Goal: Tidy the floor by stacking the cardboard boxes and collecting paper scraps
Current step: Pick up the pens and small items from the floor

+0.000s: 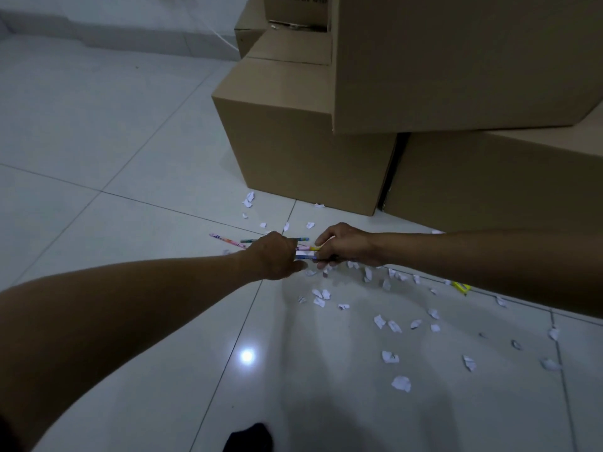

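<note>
The only writing you can see is black print on the topmost cardboard box (295,8), cut off by the frame edge so that just the lower halves of a few letters show; it cannot be read for certain. You have five cardboard boxes in view: that printed one, a small box (248,34) just left of it, a low box (293,48) under it, the front box (303,148) standing on the tiled floor (98,132), a big box (456,60) resting across its right top, and a further box (489,177) on the floor to its right, which makes six. Take the front box as your landmark: both your hands are low over the floor just in front of its near corner. Your left hand (277,256) and your right hand (346,244) meet there, fingers curled on a small bundle of pencils (306,251) held between them. Two more pencils lie left of your left hand, a pink one (225,240) and a green one (249,241). White paper scraps (391,326) are scattered from the foot of the front box out toward you and to the right, some three dozen, too many to count exactly. A yellow item (461,287) lies right of them.
</note>
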Demonstrator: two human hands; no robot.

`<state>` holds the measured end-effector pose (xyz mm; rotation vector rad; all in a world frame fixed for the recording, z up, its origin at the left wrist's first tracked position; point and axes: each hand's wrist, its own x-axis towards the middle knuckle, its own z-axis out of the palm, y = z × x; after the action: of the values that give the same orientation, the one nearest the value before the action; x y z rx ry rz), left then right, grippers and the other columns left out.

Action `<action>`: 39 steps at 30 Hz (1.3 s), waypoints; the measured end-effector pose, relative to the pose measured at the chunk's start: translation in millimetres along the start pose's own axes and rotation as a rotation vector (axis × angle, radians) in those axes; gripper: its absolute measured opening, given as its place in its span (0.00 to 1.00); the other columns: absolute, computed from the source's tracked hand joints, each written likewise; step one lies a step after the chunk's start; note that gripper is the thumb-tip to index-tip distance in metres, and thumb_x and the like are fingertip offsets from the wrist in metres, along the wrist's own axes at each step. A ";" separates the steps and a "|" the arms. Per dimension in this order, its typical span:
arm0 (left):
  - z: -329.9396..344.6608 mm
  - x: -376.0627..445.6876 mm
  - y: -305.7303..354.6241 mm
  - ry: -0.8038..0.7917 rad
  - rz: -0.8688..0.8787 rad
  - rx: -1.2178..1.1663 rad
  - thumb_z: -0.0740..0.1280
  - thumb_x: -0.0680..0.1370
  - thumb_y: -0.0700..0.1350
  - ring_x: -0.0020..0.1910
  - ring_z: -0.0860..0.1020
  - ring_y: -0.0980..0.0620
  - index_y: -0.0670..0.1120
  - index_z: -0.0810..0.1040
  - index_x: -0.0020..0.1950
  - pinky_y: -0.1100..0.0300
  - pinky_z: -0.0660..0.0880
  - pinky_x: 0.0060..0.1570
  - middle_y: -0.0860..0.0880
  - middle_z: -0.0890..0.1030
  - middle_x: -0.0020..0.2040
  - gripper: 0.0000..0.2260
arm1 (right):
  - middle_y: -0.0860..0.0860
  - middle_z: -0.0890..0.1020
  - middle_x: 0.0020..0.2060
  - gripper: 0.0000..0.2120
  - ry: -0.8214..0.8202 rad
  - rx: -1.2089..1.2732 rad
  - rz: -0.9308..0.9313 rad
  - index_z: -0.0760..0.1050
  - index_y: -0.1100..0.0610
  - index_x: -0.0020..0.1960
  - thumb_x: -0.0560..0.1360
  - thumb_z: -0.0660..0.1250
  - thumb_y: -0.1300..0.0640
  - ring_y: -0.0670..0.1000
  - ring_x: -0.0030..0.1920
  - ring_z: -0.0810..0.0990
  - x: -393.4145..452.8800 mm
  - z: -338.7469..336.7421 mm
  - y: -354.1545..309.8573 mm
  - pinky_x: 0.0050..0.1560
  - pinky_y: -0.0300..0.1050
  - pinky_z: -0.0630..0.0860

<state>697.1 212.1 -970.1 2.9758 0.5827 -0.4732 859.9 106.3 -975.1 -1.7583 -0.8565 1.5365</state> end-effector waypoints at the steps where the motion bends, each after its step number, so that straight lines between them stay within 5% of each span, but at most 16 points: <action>1: 0.9 0.1 -1.3 -0.031 -0.031 -0.021 0.61 0.81 0.57 0.53 0.79 0.41 0.40 0.75 0.59 0.53 0.75 0.53 0.39 0.81 0.54 0.21 | 0.62 0.84 0.42 0.07 -0.001 0.025 0.019 0.74 0.62 0.51 0.76 0.67 0.69 0.51 0.37 0.85 -0.7 1.3 -1.9 0.32 0.35 0.77; 7: 2.5 -5.2 -9.3 -0.161 -0.031 0.152 0.52 0.85 0.51 0.59 0.77 0.40 0.40 0.74 0.63 0.51 0.73 0.56 0.38 0.78 0.59 0.19 | 0.60 0.85 0.51 0.06 0.003 -0.103 0.053 0.76 0.63 0.50 0.79 0.61 0.62 0.52 0.41 0.85 10.2 0.2 -5.9 0.33 0.37 0.76; 12: 12.6 -13.4 -47.0 -0.244 -0.089 0.210 0.51 0.85 0.52 0.60 0.77 0.40 0.41 0.76 0.62 0.53 0.72 0.58 0.40 0.79 0.60 0.19 | 0.57 0.84 0.46 0.07 0.155 -0.315 0.048 0.76 0.61 0.48 0.80 0.64 0.57 0.51 0.39 0.84 30.9 -15.0 2.0 0.38 0.42 0.80; 17: 22.6 -22.0 -84.6 -0.097 -0.019 0.403 0.51 0.85 0.50 0.56 0.78 0.39 0.40 0.75 0.61 0.54 0.69 0.46 0.39 0.80 0.56 0.18 | 0.54 0.85 0.45 0.08 0.211 -0.554 -0.023 0.80 0.63 0.50 0.76 0.65 0.61 0.51 0.45 0.84 49.1 -20.2 6.9 0.42 0.38 0.76; 20: 30.6 -21.1 -110.2 0.043 0.026 0.269 0.55 0.83 0.45 0.37 0.80 0.39 0.37 0.78 0.49 0.53 0.72 0.36 0.38 0.81 0.41 0.15 | 0.49 0.82 0.49 0.09 0.237 -0.718 -0.089 0.81 0.58 0.52 0.75 0.64 0.61 0.51 0.54 0.79 60.4 -13.5 6.1 0.50 0.41 0.74; 23: 39.8 -17.8 -132.3 0.036 -0.135 0.035 0.58 0.81 0.42 0.46 0.79 0.36 0.39 0.72 0.59 0.51 0.72 0.42 0.37 0.78 0.49 0.10 | 0.51 0.82 0.54 0.10 0.262 -0.788 -0.127 0.80 0.56 0.53 0.74 0.64 0.61 0.53 0.56 0.78 79.5 -3.7 6.5 0.56 0.46 0.76; 28: 43.9 -25.3 -150.7 0.029 -0.211 0.046 0.57 0.79 0.41 0.48 0.78 0.38 0.42 0.67 0.65 0.55 0.67 0.40 0.39 0.78 0.53 0.14 | 0.51 0.76 0.48 0.11 0.239 -0.947 -0.206 0.75 0.56 0.56 0.74 0.66 0.59 0.53 0.49 0.75 106.9 10.9 4.1 0.46 0.46 0.71; 34: 48.1 -31.2 -154.8 0.147 -0.218 0.067 0.57 0.81 0.51 0.42 0.79 0.39 0.43 0.74 0.54 0.56 0.66 0.37 0.42 0.81 0.45 0.13 | 0.53 0.73 0.44 0.03 0.191 -1.027 -0.258 0.72 0.58 0.46 0.76 0.65 0.59 0.57 0.47 0.75 116.7 20.2 8.9 0.43 0.48 0.69; 39: 46.7 -31.8 -157.1 0.119 -0.219 -0.024 0.56 0.82 0.53 0.43 0.80 0.40 0.46 0.75 0.53 0.58 0.67 0.37 0.43 0.81 0.44 0.14 | 0.58 0.76 0.47 0.04 0.190 -1.064 -0.231 0.72 0.62 0.50 0.77 0.62 0.62 0.58 0.47 0.76 113.6 21.5 8.2 0.42 0.48 0.67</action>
<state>596.3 340.1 -1006.5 2.9464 0.9246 -0.3013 850.7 194.9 -1049.2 -2.3115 -1.9055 0.7320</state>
